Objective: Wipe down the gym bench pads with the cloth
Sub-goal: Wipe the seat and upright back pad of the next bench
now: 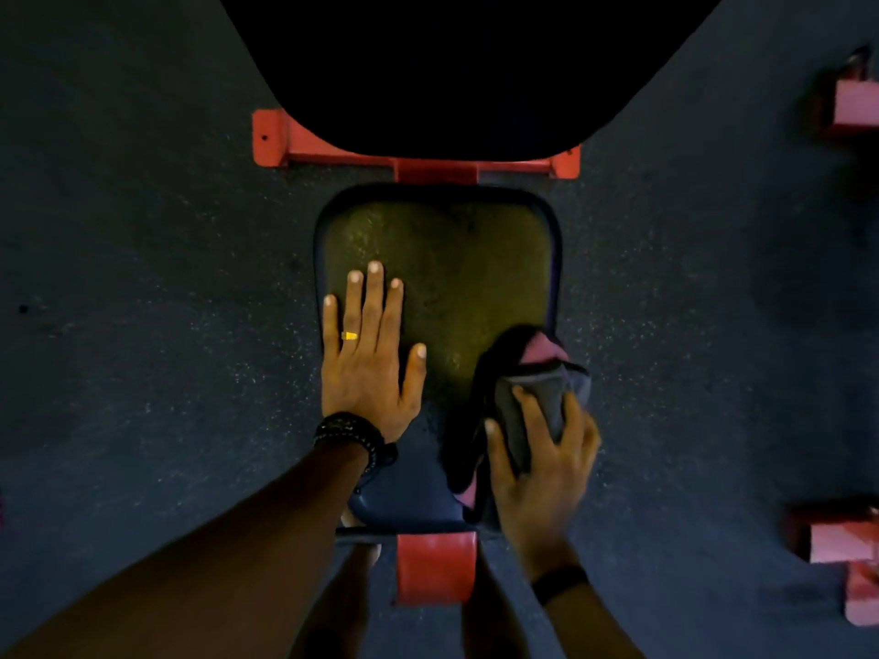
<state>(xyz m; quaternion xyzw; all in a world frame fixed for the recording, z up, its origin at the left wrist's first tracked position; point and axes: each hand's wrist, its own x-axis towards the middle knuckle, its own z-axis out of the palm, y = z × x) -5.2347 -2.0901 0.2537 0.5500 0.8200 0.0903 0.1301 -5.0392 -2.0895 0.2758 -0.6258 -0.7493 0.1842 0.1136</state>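
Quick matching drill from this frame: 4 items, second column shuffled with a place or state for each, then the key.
Column 1
1. left hand
2. right hand
3. cloth
4. seat pad

Column 2
A. bunched at the pad's right edge, partly overhanging it
B. lies flat on the pad's left side, fingers straight
C. sits between red frame bars, nearer than the big black pad
D. grips the dark cloth, fingers curled over it

Pairs: 1-B, 2-D, 3-A, 4-C
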